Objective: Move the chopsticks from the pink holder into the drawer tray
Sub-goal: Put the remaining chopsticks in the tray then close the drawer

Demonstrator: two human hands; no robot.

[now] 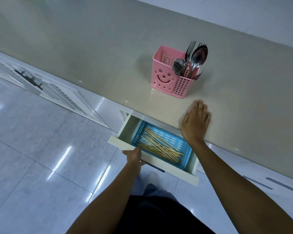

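Observation:
A pink holder [166, 76] with a smiley face stands on the beige counter [91, 56]. Only metal forks and spoons [191, 59] stick out of its right compartment. Below the counter edge a white drawer [159, 162] is pulled out. Inside it lies a blue tray [172, 141] holding a pile of wooden chopsticks [159, 146]. My left hand [134, 156] grips the drawer's front edge at its left end. My right hand [195, 122] rests flat on the counter edge, just in front of the holder, with nothing in it.
White louvred cabinet doors with dark handles [29, 78] run along the left under the counter. The glossy tiled floor [41, 149] lies below. My legs and feet [152, 183] stand right in front of the drawer.

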